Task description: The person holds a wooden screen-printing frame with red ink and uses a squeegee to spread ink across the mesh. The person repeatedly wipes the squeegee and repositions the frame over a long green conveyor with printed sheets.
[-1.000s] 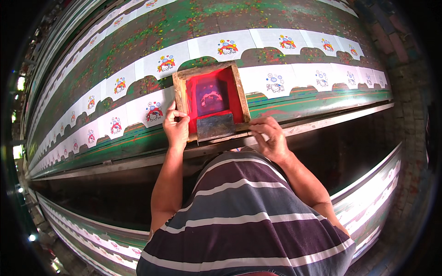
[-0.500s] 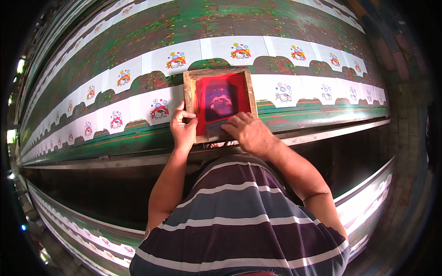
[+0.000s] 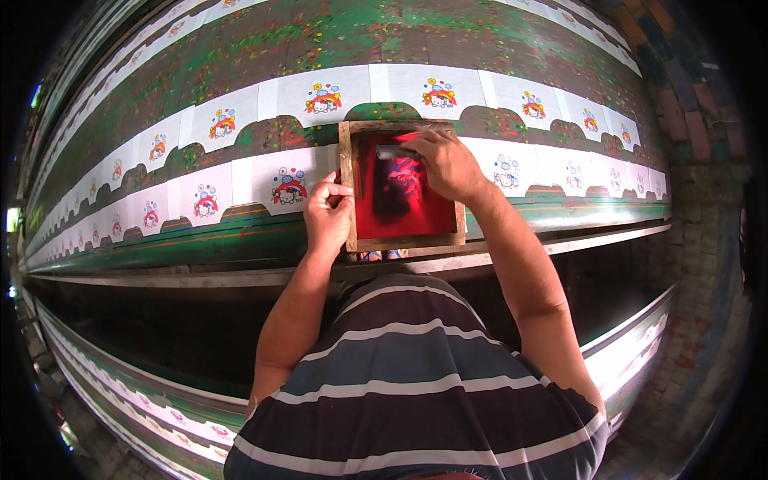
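Note:
A wooden screen-printing frame (image 3: 460, 228) with red ink across its mesh lies over the near row of printed sheets. My left hand (image 3: 326, 214) is closed at the frame's left side, thumb and fingers pinched against the wood. Inside the frame, near its far edge, my right hand (image 3: 448, 166) grips a squeegee (image 3: 389, 151), whose dark blade rests on the inky mesh. Just left of the frame is a white sheet (image 3: 256, 176) with a cartoon print including a red arc. A sheet (image 3: 524, 172) to the right shows a print without that red.
The long green table (image 3: 264, 236) is stained with paint specks. A farther row of printed sheets (image 3: 300, 100) runs behind the frame. A pale rail (image 3: 216, 278) borders the near edge. Other tables with sheets (image 3: 152, 408) stand lower left and lower right, beside a brick floor (image 3: 696, 240).
My right hand has moved the squeegee from the frame's near end to its far end. The frame and my left hand sit slightly farther right in view.

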A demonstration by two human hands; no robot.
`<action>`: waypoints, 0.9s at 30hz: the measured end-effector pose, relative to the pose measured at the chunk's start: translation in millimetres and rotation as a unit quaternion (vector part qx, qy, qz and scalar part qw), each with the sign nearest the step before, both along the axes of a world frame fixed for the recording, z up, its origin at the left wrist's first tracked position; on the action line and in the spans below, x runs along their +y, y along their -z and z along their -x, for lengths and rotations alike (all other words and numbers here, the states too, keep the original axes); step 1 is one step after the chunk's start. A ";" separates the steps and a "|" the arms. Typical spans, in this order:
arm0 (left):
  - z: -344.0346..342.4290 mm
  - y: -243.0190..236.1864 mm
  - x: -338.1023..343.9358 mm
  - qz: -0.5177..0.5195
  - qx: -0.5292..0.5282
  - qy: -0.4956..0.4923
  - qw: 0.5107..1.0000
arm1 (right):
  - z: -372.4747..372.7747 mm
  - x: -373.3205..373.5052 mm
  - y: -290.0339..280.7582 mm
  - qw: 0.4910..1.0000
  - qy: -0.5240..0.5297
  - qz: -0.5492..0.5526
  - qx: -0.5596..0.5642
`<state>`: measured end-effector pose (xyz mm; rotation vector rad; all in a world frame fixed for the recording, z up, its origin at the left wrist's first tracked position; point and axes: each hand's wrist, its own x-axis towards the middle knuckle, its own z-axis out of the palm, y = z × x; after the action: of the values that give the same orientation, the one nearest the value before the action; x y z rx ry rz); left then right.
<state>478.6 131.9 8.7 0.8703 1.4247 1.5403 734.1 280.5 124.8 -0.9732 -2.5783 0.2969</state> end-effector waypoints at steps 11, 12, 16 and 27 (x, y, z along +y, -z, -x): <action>-0.6 0.2 2.3 -0.006 0.041 -0.001 0.999 | -15.4 -112.1 3.8 0.998 -0.018 -0.004 -0.052; -0.7 -0.5 2.3 -0.006 0.039 -0.001 0.999 | -17.3 -119.8 3.6 0.999 -0.020 0.001 -0.050; -1.5 -3.2 -0.8 -0.004 0.024 0.003 1.000 | -22.2 -141.3 2.0 0.998 -0.026 0.021 -0.044; -17.7 -0.8 -4.4 -0.064 0.243 -0.032 0.967 | -49.8 -162.8 -3.8 0.991 0.057 0.052 0.109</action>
<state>496.3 127.5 9.5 1.3619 1.7188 1.5433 783.9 117.6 128.6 -1.0574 -2.3191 0.4813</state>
